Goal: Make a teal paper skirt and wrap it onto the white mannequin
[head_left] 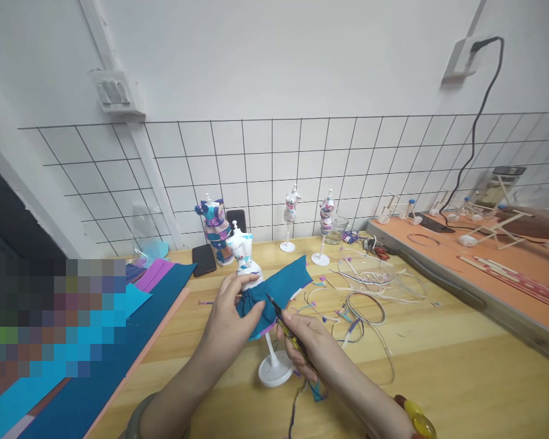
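Note:
A small white dress-form mannequin [241, 250] with colored patches stands tilted on a white stem and round base [275, 369]. Teal fabric [289, 281], gathered at its left end and with purple showing along its lower edge, lies around the mannequin's lower part and sticks out to the right. My left hand [233, 308] pinches the gathered fabric against the form between thumb and fingers. In my right hand [308, 335] is a slim black-and-yellow pointed tool [281, 317], perhaps tweezers; its dark tip is at the fabric. Fingers cover part of the tool.
Behind stand a dressed mannequin [216, 222] and two smaller ones [291, 210] [327, 213] near a glass cup [337, 230]. Phones [204, 260] lie at the back left. Colored sheets [165, 292] spread leftward. Loose cords [370, 305] and scraps lie right, beside an orange-topped board [462, 262].

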Demonstrator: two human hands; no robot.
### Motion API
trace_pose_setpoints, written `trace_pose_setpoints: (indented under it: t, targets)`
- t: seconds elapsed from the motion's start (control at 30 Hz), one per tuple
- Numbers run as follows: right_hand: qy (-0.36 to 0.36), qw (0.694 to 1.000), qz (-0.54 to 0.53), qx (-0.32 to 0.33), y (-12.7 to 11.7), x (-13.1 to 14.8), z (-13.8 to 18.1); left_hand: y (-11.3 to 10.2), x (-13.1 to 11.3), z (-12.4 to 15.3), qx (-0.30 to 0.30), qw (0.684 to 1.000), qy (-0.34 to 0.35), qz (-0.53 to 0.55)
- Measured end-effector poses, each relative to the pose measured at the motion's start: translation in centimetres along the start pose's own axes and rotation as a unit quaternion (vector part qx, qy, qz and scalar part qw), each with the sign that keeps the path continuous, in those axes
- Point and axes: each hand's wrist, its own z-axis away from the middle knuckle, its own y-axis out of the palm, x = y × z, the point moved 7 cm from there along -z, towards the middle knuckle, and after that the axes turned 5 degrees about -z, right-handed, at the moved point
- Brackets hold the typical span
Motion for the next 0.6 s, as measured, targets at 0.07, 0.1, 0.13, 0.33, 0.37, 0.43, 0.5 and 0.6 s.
trace_pose_setpoints:
  t: [0.07,0.1,0.13,0.33,0.37,0.43,0.5,0.6]
  targets:
    - [0.001,1.0,-0.002,-0.001,0.0,0.0,0.0,0.0,0.0,0.0,0.0,1.0,0.002,0.004]
    - [0.001,1.0,-0.003,-0.001,0.1,-0.1,0.0,0.0,0.0,0.0,0.0,1.0,0.003,0.004]
    - [0.001,1.0,-0.005,0.0,0.1,-0.1,-0.1,0.0,0.0,0.0,0.002,1.0,0.003,0.002]
    - [-0.008,1.0,-0.014,0.003,0.0,-0.2,-0.2,0.0,-0.1,0.0,0.006,1.0,-0.006,-0.005]
    - [-0.01,1.0,-0.015,0.004,0.0,-0.2,-0.3,0.0,0.0,0.0,0.008,1.0,-0.01,0.0]
    - [-0.014,1.0,-0.015,0.008,0.0,-0.1,-0.2,-0.1,0.2,-0.1,0.014,1.0,-0.02,0.015]
    - [-0.016,1.0,-0.011,0.016,0.1,0.1,-0.1,-0.2,0.5,-0.2,0.016,0.999,-0.031,0.028]
    - [-0.009,0.999,-0.009,0.037,0.4,0.2,0.2,-0.5,1.0,-0.6,0.003,0.998,-0.041,0.037]
